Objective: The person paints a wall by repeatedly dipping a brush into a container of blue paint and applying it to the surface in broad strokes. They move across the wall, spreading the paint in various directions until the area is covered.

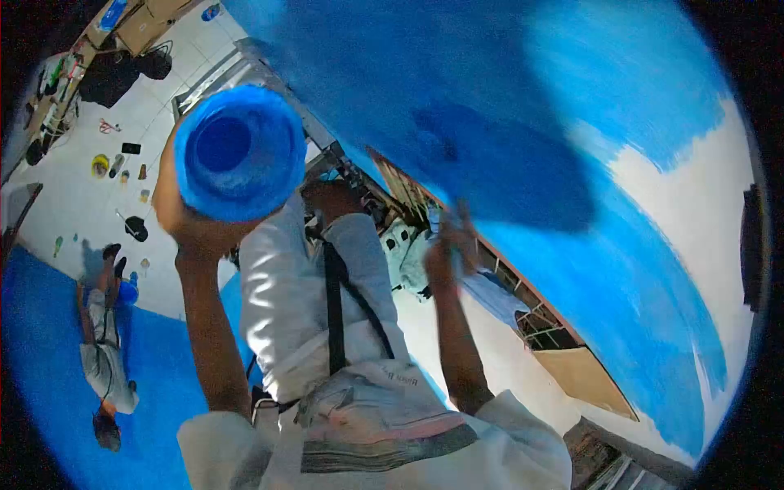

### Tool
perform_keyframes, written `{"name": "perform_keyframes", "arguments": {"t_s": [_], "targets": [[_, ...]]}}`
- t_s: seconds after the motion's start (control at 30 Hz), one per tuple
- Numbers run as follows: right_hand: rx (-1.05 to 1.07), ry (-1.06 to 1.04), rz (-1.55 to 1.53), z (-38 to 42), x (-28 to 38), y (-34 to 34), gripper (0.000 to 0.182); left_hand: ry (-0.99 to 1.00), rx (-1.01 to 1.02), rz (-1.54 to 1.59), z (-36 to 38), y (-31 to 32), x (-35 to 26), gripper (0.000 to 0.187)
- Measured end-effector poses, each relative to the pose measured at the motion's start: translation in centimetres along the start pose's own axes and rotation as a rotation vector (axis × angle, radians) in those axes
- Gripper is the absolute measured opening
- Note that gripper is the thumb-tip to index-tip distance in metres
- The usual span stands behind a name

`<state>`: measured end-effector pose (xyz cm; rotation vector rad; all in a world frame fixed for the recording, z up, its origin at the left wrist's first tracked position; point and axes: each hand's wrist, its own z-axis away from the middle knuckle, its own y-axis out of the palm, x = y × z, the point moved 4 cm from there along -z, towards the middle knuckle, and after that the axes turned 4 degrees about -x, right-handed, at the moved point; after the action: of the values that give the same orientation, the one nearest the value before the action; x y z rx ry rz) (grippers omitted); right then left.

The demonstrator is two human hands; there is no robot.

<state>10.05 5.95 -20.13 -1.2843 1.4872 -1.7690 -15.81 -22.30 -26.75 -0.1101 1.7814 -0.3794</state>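
Observation:
A round container of blue paint [282, 175], its rim and inner wall smeared with blue, is gripped by my left hand [175, 200], which wraps around its near left side. Darker blue paint lies at the bottom. My right hand [447, 253] is raised close to the wall [563, 261], which is partly coated in blue and partly bare white. Motion blurs its fingers, and I cannot make out whether anything is between them. A dark patch and a large shadow fall on the blue paint above that hand.
Below me, clothes and soft items [400, 253] lie near a rack [543, 322] along the wall. At left, another person [106, 359] is beside a blue wall and a blue bucket [128, 292]. Small items, a phone [131, 149] and a black bag [110, 77] lie on the tiles.

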Motion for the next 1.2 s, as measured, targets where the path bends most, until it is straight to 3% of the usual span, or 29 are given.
{"name": "perform_keyframes", "arguments": {"t_s": [0.03,0.13,0.2,0.23,0.3,0.33,0.43,0.5,0.53,0.63,0.7,0.8,0.9,0.97,1.07,1.1,1.2], "targets": [[-0.070,-0.001,-0.038,-1.3,0.6,5.0,0.011,-0.002,-0.004,0.009,0.5,0.2,0.4,0.083],[-0.084,0.161,-0.098,0.0,-6.4,14.0,0.007,-0.069,0.047,0.022,1.4,0.8,1.9,0.085],[-0.210,-0.130,-0.161,-0.6,-7.9,16.4,0.006,-0.082,0.059,-0.005,2.6,1.2,2.7,0.086],[-0.213,-0.132,-0.164,-0.6,-9.7,17.8,0.006,-0.094,0.052,-0.046,2.9,1.3,3.3,0.087],[-0.339,0.335,-0.804,0.0,-14.6,19.3,0.006,-0.054,0.070,-0.082,3.4,1.8,3.8,0.089],[-0.312,-0.039,-0.065,-2.5,-11.6,16.5,0.008,-0.028,0.054,-0.078,3.6,1.7,4.1,0.089],[-0.251,-0.201,-0.047,-3.5,-10.5,10.9,0.016,-0.027,0.058,-0.051,4.0,1.9,3.7,0.090],[-0.100,-0.215,0.464,-3.0,-7.9,3.4,0.029,-0.027,0.063,-0.031,3.2,1.8,2.3,0.090],[-0.271,0.001,0.296,-1.6,-9.0,-1.3,0.036,-0.070,0.092,-0.003,2.7,2.0,1.5,0.090],[-0.407,0.034,0.736,1.0,-4.3,-19.4,0.039,-0.022,0.123,0.018,0.9,1.6,-1.3,0.089],[-0.696,-0.044,0.805,0.4,1.2,-31.1,0.041,-0.016,0.125,0.002,-0.1,1.0,-2.9,0.086],[-0.983,-0.248,0.724,-1.3,9.1,-37.4,0.044,-0.069,0.117,0.098,-0.7,0.5,-3.9,0.084],[-0.808,-0.240,0.671,1.3,9.2,-30.2,0.047,-0.054,0.086,0.043,-1.2,0.5,-3.8,0.083],[-0.406,-0.147,0.508,2.4,5.6,-19.4,0.050,-0.077,0.073,0.043,-0.8,0.7,-3.3,0.084],[0.114,0.248,-0.332,0.7,-1.0,1.1,0.053,-0.131,0.099,0.105,0.4,1.3,-1.8,0.083],[-0.030,-0.125,-0.022,-1.1,-0.2,4.8,0.043,-0.153,0.122,0.161,0.7,1.4,-1.3,0.083],[-0.068,-0.311,-0.159,-2.5,-6.3,13.3,0.036,-0.122,0.097,0.098,1.8,1.5,-0.1,0.085]]}}
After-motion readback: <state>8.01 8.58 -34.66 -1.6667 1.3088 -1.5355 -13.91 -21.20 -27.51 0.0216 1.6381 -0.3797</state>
